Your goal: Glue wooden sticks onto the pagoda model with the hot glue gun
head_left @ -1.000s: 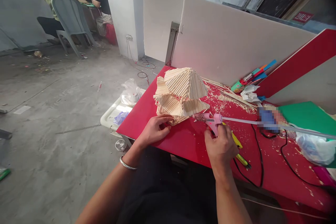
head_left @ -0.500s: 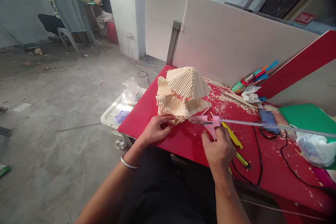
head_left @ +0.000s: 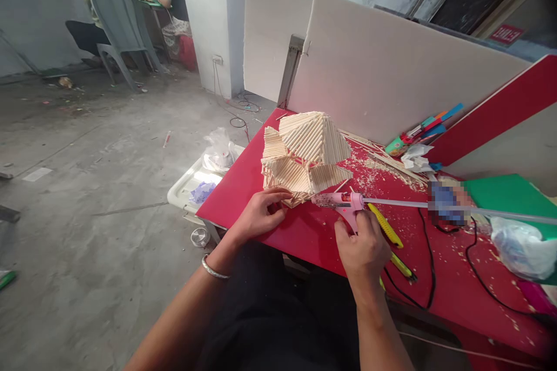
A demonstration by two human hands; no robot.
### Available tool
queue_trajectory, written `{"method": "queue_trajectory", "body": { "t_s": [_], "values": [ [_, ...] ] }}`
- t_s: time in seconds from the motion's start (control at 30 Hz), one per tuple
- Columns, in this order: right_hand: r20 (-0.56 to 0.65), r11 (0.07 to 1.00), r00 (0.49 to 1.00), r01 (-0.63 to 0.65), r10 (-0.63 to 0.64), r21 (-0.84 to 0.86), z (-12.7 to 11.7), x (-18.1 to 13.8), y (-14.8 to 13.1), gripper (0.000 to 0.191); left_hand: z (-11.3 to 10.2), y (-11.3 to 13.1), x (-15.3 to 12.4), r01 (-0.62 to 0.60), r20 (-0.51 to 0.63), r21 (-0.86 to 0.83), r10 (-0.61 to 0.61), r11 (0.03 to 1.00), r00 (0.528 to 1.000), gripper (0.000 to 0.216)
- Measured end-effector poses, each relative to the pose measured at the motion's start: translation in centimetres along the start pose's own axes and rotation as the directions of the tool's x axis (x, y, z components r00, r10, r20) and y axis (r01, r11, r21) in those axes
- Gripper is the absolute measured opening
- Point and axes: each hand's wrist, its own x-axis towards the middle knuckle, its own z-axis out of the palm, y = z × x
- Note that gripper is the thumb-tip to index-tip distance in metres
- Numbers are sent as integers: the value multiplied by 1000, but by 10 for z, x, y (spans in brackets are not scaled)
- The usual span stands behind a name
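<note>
A model house built of pale wooden sticks (head_left: 307,151) stands on the red table (head_left: 317,235). My left hand (head_left: 261,214) rests against its lower front edge, fingers curled on the sticks. My right hand (head_left: 363,246) grips a pink glue gun (head_left: 343,204) by the handle. The nozzle points left and sits just under the model's right side. A long clear glue stick (head_left: 439,206) juts out of the gun's back toward the right.
Yellow cutters (head_left: 387,229) and black cords (head_left: 429,266) lie right of my hand amid sawdust. Loose sticks, markers (head_left: 429,124) and crumpled paper sit by white foam boards (head_left: 391,69). A plastic bag (head_left: 522,246) lies far right. People sit far left behind a grey chair (head_left: 119,23).
The glue gun has moved a little to the left, its nozzle closer under the model. My left hand stays on the model's base.
</note>
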Motion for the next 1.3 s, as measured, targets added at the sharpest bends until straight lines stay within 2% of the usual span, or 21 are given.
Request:
{"method": "queue_trajectory", "body": {
  "t_s": [0.27, 0.37, 0.47, 0.57, 0.67, 0.87, 1.07, 1.3],
  "values": [
    [-9, 1000, 1000, 9, -9, 14, -1, 1, -1, 19, -1, 0, 0, -15, -9, 4, 15, 1000, 1000, 40],
    [-22, 1000, 1000, 12, -12, 5, -1, 1, 0, 19, 0, -1, 0, -23, -48, -1, 23, 1000, 999, 37],
    [-33, 1000, 999, 8, -8, 1, -1, 1, -1, 16, 9, 1, -3, 9, -189, -1, -9, 1000, 982, 25],
    [-37, 1000, 999, 16, -16, -6, -1, 1, -1, 16, 28, 7, -8, 130, -390, -32, -132, 991, 911, 18],
    [-26, 1000, 999, 21, -21, -8, -1, 2, -1, 17, 49, 15, -12, 193, -461, -90, -213, 977, 862, 13],
    [-2, 999, 1000, 31, -31, -14, -3, 4, 3, 20, 75, 25, -11, 287, -486, -85, -291, 954, 824, 14],
    [-2, 999, 999, 39, -39, -8, -4, 5, 6, 23, 79, 26, -10, 337, -523, -30, -302, 941, 797, 15],
    [16, 999, 999, 49, -48, -6, -2, 6, 6, 21, 82, 25, -7, 388, -510, -64, -364, 919, 779, 14]
  ]
}}
